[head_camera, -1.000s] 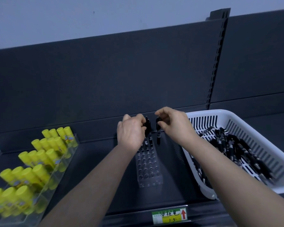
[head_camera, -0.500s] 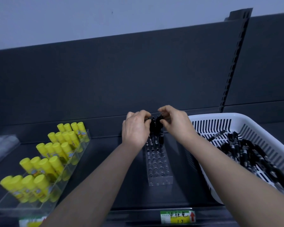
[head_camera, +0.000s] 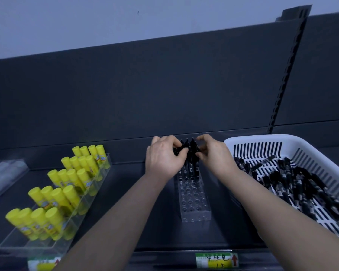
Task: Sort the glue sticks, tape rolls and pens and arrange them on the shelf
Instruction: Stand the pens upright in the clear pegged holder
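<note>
Between your left grip (head_camera: 164, 155) and your right grip (head_camera: 213, 153), a small bunch of thin black pens (head_camera: 192, 146) stands up in the far end of the clear pen holder (head_camera: 194, 200). Both grips are curled tight on the pen tops, one from each side. You are on the pen step, I think, pushing them down into the back holes. The holes nearer you are empty. Next, let go and reach right of your right grip to the white basket (head_camera: 262, 138), where many loose pens (head_camera: 294, 178) lie in a heap. Hold one straight over a hole.
</note>
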Action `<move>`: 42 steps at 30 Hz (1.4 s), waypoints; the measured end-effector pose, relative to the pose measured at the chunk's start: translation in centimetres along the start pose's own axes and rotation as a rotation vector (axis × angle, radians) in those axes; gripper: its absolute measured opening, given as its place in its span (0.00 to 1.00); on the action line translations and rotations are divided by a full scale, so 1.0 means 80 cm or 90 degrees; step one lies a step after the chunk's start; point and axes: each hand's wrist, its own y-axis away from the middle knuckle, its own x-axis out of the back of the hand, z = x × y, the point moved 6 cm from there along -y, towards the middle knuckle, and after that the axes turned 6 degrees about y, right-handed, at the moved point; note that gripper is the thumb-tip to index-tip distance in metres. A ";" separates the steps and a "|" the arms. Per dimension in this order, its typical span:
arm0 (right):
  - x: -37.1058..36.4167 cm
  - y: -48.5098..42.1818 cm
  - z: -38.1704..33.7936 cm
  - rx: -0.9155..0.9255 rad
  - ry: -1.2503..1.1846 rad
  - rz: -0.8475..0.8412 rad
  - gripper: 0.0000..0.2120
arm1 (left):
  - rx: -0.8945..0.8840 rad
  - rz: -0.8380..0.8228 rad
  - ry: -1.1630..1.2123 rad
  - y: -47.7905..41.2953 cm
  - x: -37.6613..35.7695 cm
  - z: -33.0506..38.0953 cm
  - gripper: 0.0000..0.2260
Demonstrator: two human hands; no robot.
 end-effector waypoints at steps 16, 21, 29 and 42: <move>-0.002 0.007 0.015 -0.014 0.058 -0.013 0.14 | -0.023 -0.045 -0.055 -0.020 -0.019 0.009 0.05; 0.006 0.008 0.010 0.001 0.072 -0.001 0.17 | -0.019 -0.003 -0.009 -0.016 -0.011 0.007 0.08; 0.053 0.029 0.047 -0.003 0.241 -0.013 0.12 | -0.130 -0.014 0.024 -0.004 -0.030 0.080 0.06; 0.182 0.120 0.233 -0.211 0.351 -0.074 0.13 | -0.080 -0.387 -0.116 0.031 -0.213 0.197 0.09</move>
